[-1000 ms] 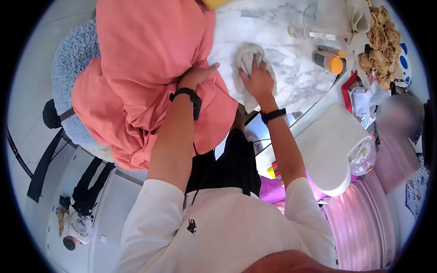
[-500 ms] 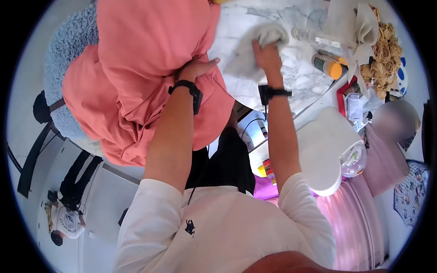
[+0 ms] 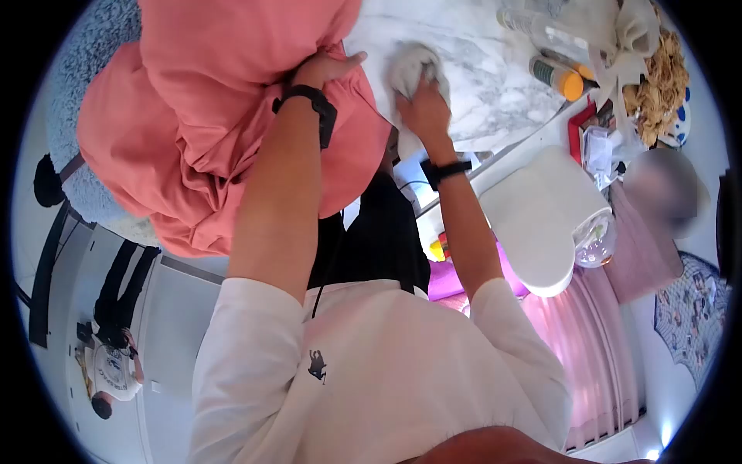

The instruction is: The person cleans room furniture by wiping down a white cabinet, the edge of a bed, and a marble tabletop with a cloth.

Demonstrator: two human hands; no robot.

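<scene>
A large bundle of salmon-pink cloth [image 3: 239, 77] lies over the left part of a white marbled tabletop [image 3: 479, 100]. My left hand [image 3: 328, 69] is sunk into a fold at the bundle's right side and holds it. Its thumb sticks out to the right, while the other fingers are mostly hidden by the cloth. To the right, my right hand [image 3: 427, 112] presses a whitish-grey rag [image 3: 407, 68] onto the marbled surface near its front edge. The fingers bend over the rag, and part of it hangs below the hand.
Bottles, one with an orange cap [image 3: 570, 85], lie at the table's right side beside dried flowers [image 3: 657, 93]. A white rounded seat [image 3: 541, 216] stands below the edge. A fluffy blue cushion [image 3: 85, 108] is at left. Another person [image 3: 116, 340] stands at far left.
My right hand has drawn the rag left and toward me, to the table's front edge. The left hand stays at the pink cloth. The whole view has shifted slightly.
</scene>
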